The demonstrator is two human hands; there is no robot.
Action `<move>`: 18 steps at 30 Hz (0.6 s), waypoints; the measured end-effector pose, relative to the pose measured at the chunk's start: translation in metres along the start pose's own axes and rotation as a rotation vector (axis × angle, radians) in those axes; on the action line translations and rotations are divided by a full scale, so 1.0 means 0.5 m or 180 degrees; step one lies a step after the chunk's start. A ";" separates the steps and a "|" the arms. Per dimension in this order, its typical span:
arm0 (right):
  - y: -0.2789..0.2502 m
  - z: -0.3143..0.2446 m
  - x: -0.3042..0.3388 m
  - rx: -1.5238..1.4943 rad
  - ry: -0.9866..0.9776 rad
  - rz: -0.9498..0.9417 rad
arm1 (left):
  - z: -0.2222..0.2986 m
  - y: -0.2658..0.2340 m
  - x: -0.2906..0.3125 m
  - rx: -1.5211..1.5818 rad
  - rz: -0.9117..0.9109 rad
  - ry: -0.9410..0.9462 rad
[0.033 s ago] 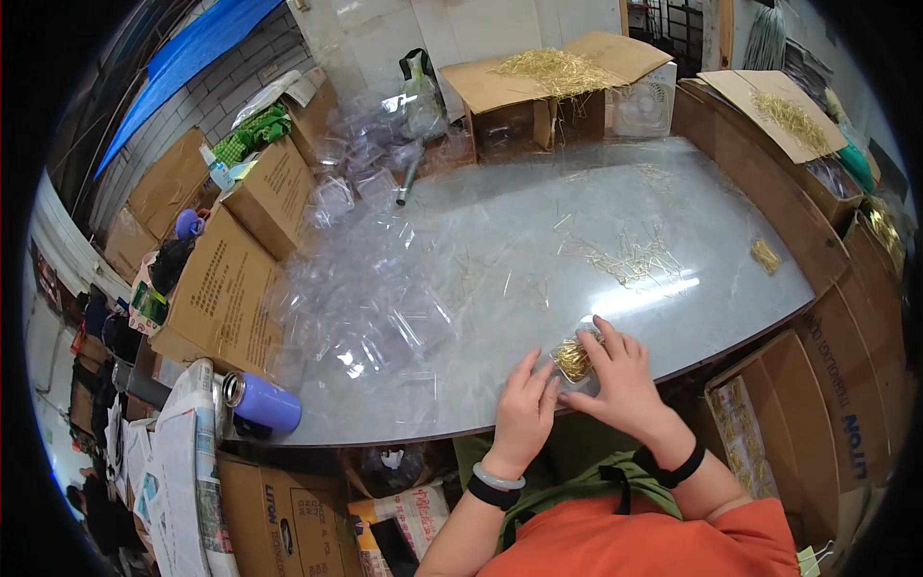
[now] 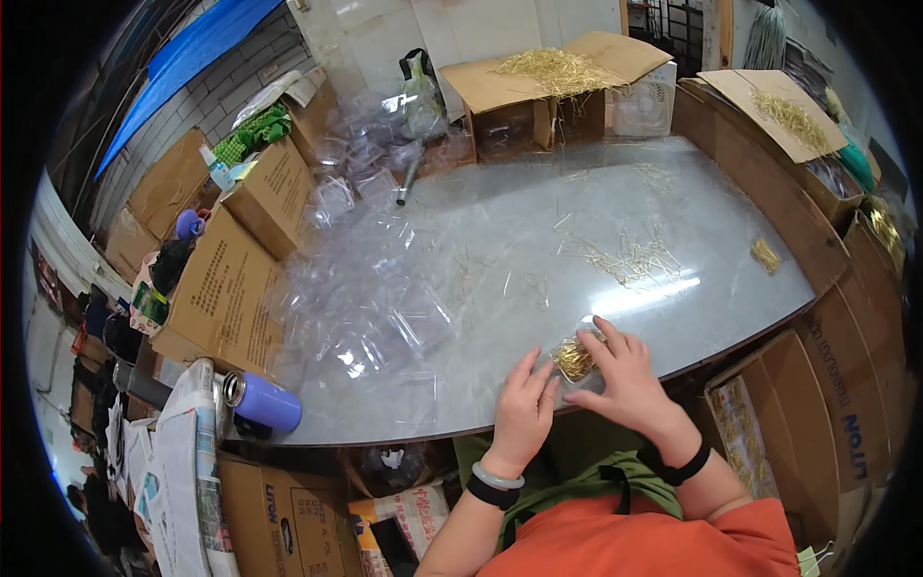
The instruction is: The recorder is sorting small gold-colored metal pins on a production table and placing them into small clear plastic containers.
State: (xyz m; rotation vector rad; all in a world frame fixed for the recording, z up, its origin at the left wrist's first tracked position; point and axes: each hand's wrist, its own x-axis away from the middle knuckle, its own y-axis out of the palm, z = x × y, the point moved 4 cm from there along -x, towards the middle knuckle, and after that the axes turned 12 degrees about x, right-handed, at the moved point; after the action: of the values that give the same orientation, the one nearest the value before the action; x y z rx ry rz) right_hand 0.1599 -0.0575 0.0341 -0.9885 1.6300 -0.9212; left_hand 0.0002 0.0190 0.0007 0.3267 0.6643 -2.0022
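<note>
A small clear plastic box (image 2: 574, 359) filled with thin gold metal pins lies at the table's near edge, between my two hands. My left hand (image 2: 524, 409) is at its left side, fingers raised and apart, the tips close to the box's corner. My right hand (image 2: 623, 377) reaches over the box's right side. Its fingers are spread, with fingertips at the pins and the far rim, and the thumb stands off toward me. Whether the left fingertips touch the box is hard to tell.
Loose gold pins (image 2: 635, 260) lie scattered mid-table, and a small bundle of pins (image 2: 765, 256) is at the right. Many clear plastic boxes (image 2: 365, 308) cover the left side. A purple flask (image 2: 264, 402) stands at the near left edge. More pins (image 2: 558, 69) are heaped on cardboard behind.
My right hand has shifted very slightly to the right, its thumb a little higher. The left hand and the box look the same.
</note>
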 end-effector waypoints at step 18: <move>0.007 0.079 -0.026 -0.0874 -0.0387 0.0375 | 0.034 0.023 -0.038 -0.0358 -0.0918 0.0129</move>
State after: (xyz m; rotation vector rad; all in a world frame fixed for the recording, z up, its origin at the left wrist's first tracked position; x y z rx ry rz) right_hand 0.2001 -0.0485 0.0261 -1.0983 1.7201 -0.5565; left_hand 0.0204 0.0183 0.0202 0.2136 0.8872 -2.2238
